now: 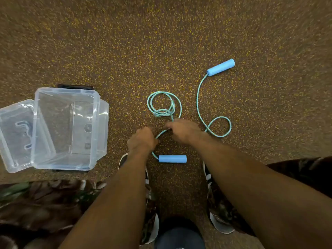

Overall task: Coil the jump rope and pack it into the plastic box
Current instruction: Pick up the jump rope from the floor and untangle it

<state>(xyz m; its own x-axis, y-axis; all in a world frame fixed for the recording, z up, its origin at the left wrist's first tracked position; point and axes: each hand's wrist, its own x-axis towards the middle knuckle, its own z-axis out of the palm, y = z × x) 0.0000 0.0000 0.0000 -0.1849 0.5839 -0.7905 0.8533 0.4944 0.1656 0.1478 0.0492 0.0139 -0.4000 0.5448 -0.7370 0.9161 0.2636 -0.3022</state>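
Closest in, two patterned shoes with white soles (218,218) stand on the brown rubber floor flecked with yellow (125,51), and two bare forearms reach forward from between them. Just past the toes lies one light-blue foam handle (172,158) of the blue-and-white braided jump rope (162,105), flat on the floor. From this handle the cord curves up to the left hand (142,139), whose fingers are curled round it. A short arc of cord then runs on to the right hand (185,131), which also grips it with bent fingers, though both hands are somewhat blurred. Beyond the hands part of the rope lies in a few loose, overlapping loops. To the right a single loop trails off in a long curve to the second light-blue foam handle (221,67), which lies farthest away. Well to the left sits the clear rectangular plastic box (98,123), open, with its clear lid (14,133) lying beside it and partly under its left edge. The rope is wholly on the floor, apart from the box.
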